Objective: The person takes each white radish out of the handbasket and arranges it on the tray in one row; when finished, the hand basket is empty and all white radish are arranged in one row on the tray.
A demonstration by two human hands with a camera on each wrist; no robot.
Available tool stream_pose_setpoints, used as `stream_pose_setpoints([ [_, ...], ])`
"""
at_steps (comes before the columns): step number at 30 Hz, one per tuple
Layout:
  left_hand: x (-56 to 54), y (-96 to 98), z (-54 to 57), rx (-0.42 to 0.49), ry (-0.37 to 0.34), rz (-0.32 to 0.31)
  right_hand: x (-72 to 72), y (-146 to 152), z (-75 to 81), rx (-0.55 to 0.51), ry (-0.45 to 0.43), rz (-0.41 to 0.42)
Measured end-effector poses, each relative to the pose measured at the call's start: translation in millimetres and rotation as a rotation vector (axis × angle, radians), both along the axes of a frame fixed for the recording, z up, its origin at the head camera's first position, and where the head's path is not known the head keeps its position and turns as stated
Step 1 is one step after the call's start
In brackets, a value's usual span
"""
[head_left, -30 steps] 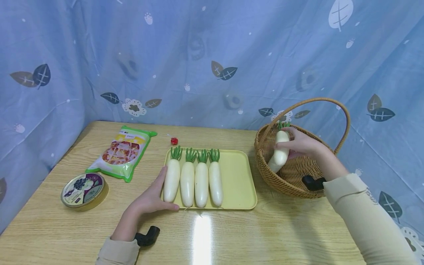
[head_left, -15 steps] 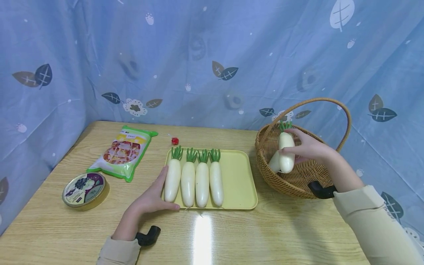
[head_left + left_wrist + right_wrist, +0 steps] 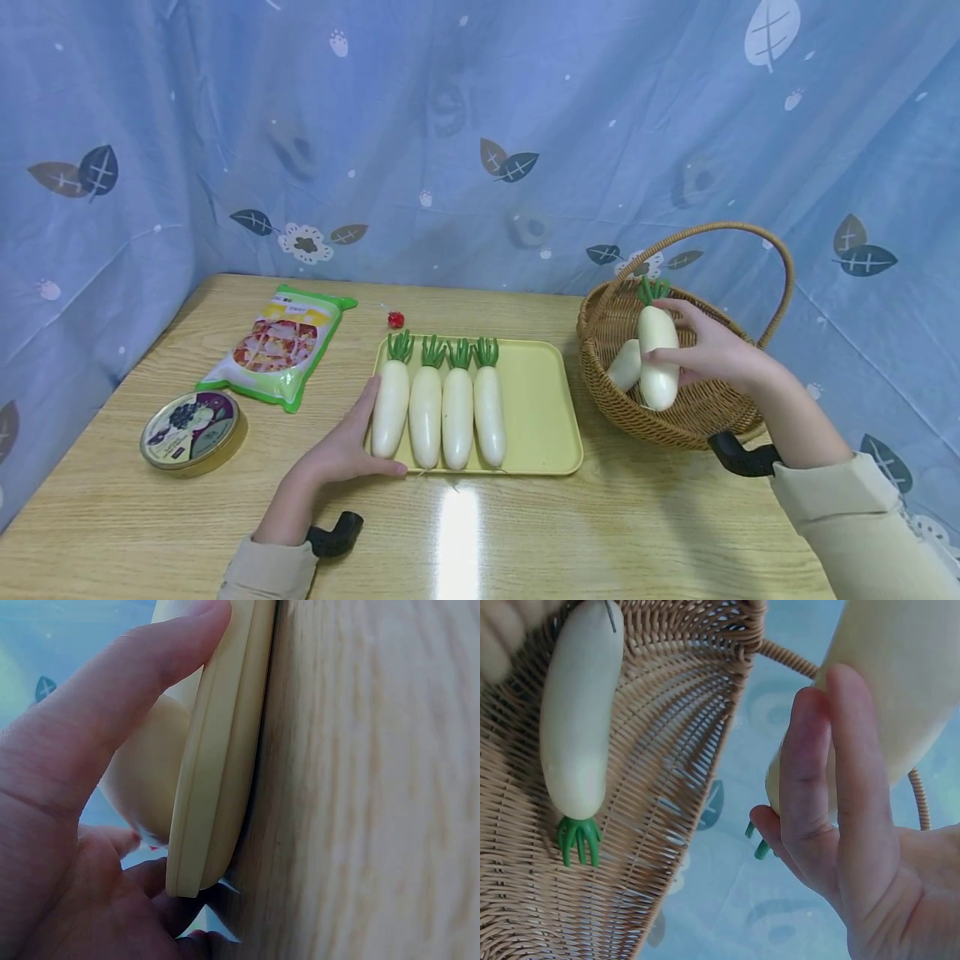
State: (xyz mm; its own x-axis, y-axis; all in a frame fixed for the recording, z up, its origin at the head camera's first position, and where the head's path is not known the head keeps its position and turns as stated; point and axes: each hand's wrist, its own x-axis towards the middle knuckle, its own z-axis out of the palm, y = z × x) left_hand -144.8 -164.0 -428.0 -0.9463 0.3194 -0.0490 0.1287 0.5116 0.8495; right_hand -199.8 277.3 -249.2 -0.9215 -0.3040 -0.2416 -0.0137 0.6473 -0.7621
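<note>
My right hand (image 3: pixel 705 346) grips a white radish (image 3: pixel 658 371) with green tops, holding it over the wicker basket (image 3: pixel 600 392). In the right wrist view, the fingers (image 3: pixel 859 742) lie along that radish's side. A second white radish (image 3: pixel 581 712) lies inside the basket. My left hand (image 3: pixel 337 454) holds the left end of a yellow tray (image 3: pixel 542 408), its thumb on the front rim, as the left wrist view shows at the tray's edge (image 3: pixel 214 772). Several white radishes (image 3: pixel 425 417) lie side by side on the tray; its right part is bare.
A green-edged food packet (image 3: pixel 281 343) lies at the back left, with a round tin (image 3: pixel 190 431) in front of it. A small red item (image 3: pixel 395 319) sits behind the tray. The basket's tall handle (image 3: pixel 787 275) arches up. A blue curtain (image 3: pixel 420 150) hangs behind the table.
The radish in my right hand has shifted right and slightly toward me over the basket, turning more upright and uncovering more of the radish inside. My left hand has stayed at the tray.
</note>
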Motion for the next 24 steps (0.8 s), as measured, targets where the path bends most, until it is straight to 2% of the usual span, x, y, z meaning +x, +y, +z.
stream_pose_setpoints([
  [24, -0.5, 0.2, -1.2, -0.004, 0.008, -0.001, 44.1, 10, -6.1, -0.108, 0.076, -0.030],
])
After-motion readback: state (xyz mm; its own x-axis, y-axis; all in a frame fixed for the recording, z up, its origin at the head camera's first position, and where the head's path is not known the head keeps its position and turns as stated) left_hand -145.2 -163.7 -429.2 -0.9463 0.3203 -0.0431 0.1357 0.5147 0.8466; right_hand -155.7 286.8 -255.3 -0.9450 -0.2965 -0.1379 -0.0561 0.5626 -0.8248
